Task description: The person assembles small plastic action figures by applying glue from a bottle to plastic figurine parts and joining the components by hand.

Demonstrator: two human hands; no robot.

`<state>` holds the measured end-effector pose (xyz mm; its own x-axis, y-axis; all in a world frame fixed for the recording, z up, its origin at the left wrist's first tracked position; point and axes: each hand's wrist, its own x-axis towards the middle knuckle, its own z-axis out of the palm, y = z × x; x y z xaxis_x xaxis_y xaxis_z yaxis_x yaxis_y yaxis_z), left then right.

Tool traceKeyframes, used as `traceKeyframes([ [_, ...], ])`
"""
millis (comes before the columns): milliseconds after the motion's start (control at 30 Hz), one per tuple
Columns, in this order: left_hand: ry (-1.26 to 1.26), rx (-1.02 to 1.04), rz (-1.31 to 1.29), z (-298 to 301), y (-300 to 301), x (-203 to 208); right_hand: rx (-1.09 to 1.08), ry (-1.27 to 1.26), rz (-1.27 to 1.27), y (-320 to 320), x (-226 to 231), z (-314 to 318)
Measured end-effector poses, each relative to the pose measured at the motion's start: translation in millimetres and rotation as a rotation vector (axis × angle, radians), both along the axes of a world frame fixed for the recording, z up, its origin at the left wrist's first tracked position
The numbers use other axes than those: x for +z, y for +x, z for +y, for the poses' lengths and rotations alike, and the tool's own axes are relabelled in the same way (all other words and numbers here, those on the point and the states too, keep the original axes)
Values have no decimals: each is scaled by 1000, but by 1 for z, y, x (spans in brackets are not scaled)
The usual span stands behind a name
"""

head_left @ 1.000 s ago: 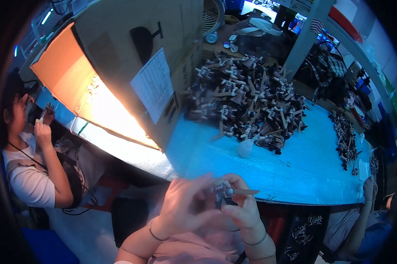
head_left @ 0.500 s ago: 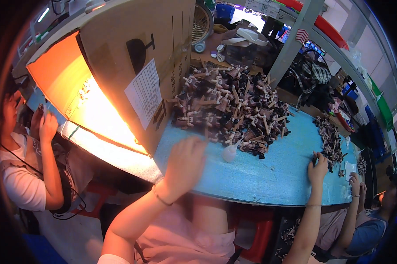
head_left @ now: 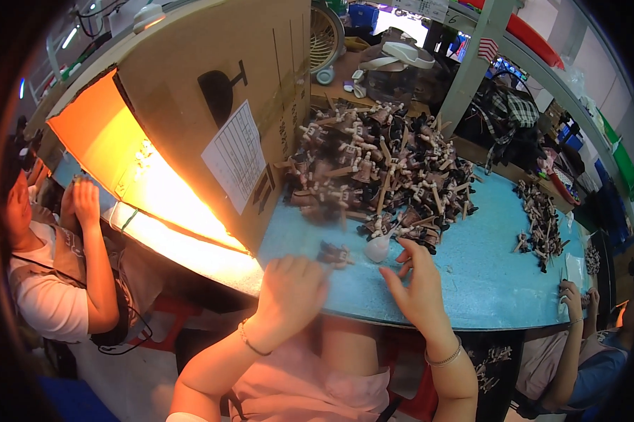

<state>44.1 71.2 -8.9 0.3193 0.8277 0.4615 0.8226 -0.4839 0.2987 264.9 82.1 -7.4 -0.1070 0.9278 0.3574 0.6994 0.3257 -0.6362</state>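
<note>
My left hand [head_left: 292, 294] is over the near edge of the blue tabletop, blurred by motion, with its fingers curled. At its fingertips is a small doll-like figurine [head_left: 336, 255], also smeared, brown and pale like those in the pile. My right hand [head_left: 417, 287] is just right of a small white bulb-shaped bottle [head_left: 378, 248] with a thin spout. Its thumb and fingers are spread toward the bottle, with nothing visible between them. Beyond both hands lies a large heap of figurines [head_left: 394, 165] in brown, black and cream.
A tall cardboard box [head_left: 190, 105], glowing orange inside, borders my left side. A smaller figurine pile [head_left: 542, 221] lies at the right. Behind stand a fan [head_left: 325, 42] and a grey metal post [head_left: 475, 67]. Co-workers [head_left: 42, 281] sit left and right.
My right hand has come left from the small pile to beside the white bottle. My left hand has drawn back from the heap toward the near edge, a figurine now at its fingertips.
</note>
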Motion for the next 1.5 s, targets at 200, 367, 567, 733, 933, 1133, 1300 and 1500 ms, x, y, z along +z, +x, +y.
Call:
traceKeyframes([
  [200, 37, -134, -144, 17, -12, 5, -15, 8, -19, -16, -10, 16],
  [367, 109, -187, -92, 26, -9, -14, 93, 234, 118, -20, -15, 12],
  [567, 77, -100, -128, 38, -6, -18, 206, -227, 839, -15, -15, -9],
  [733, -352, -2, -916, 35, -14, -17, 150, -199, 834, -11, -14, -13],
  [933, -491, -42, -1170, 23, -19, -25, 170, -301, 902, -30, -13, -13],
  [1133, -213, -37, -791, 13, -19, -26, 222, -313, 909, -64, -18, -5],
  [1300, -61, -47, -555, 3, -13, -25, 256, -406, 959, -68, -21, -3],
  [1500, -59, 37, -433, -7, -6, -18, 267, -378, 955, -67, -19, -9],
])
